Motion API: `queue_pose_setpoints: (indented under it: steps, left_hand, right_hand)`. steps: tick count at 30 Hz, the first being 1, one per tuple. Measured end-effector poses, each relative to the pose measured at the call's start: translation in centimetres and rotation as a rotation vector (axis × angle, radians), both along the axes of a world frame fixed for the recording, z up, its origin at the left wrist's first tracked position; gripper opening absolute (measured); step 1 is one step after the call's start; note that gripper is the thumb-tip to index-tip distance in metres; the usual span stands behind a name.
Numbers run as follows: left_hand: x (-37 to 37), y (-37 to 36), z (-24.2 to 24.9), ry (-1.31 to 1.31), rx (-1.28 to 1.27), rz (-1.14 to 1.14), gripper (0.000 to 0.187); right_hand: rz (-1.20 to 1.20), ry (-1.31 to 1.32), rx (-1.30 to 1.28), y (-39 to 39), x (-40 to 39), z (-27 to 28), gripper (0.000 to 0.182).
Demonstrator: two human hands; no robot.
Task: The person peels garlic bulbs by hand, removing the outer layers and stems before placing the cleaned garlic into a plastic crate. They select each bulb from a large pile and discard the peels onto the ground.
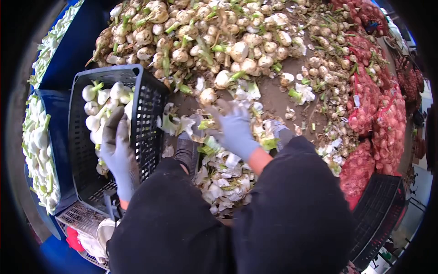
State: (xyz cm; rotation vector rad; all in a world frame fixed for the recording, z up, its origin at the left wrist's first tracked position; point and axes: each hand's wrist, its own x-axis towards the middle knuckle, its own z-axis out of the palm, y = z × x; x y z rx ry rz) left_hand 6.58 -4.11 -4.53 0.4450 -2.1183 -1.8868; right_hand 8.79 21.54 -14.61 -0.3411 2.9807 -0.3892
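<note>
My left hand (121,157), in a grey glove with dirty fingertips, reaches over the near right side of a black plastic crate (150,116). Its fingers are stretched out beside the clean white bulbs (117,90) inside, which look like fresh garlic with short green stems. Between my knees and the heap, my right hand (235,130) is also gloved, its fingers extended and slightly blurred. Those fingertips are just below a soil-stained garlic bulb (208,96) on the ground. Peeled skins (226,176) lie under and around this hand.
A big heap of dirty garlic bulbs (191,29) spreads ahead. Blue bins (57,146) of cleaned bulbs stand at left. Red mesh sacks (388,128) and an upright black crate (376,219) line the right. A dark tool (109,201) sits by my left wrist.
</note>
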Motion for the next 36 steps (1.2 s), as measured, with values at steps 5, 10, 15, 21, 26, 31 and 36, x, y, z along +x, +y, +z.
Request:
queue_pose_setpoints:
  steps: [5, 10, 15, 21, 26, 31, 36]
  left_hand:
    - [0.5, -0.8, -0.3, -0.007, 0.062, -0.008, 0.032]
    - [1.0, 1.0, 0.4, 0.023, 0.267, -0.05, 0.035]
    - [1.3, 2.8, 1.9, 0.015, 0.045, -0.149, 0.032]
    - [0.7, 6.2, -1.0, 0.019, 0.165, -0.224, 0.026]
    - [-2.3, 11.4, -11.7, -0.231, -0.684, -0.615, 0.035]
    - [-1.0, 12.0, -11.3, -0.467, -0.17, -1.651, 0.037]
    - [-5.0, 11.7, -10.6, -0.439, -0.201, -0.962, 0.034]
  right_hand:
    - [0.149, -0.635, 0.188, 0.9, 3.3, -2.5, 0.053]
    - [0.078, -0.824, 0.057, 6.0, 9.1, 0.6, 0.047]
    - [-0.015, -0.871, -0.021, 9.2, 12.3, 1.5, 0.041]
    - [-0.108, -0.944, -0.021, 14.9, 15.4, 4.8, 0.033]
    - [-0.144, -0.794, 0.145, 18.0, 8.1, 6.7, 0.028]
    - [0.063, 0.139, -0.204, 11.9, -9.2, 4.2, 0.038]
    - [0.107, -0.049, 0.35, 6.5, -14.2, -4.6, 0.061]
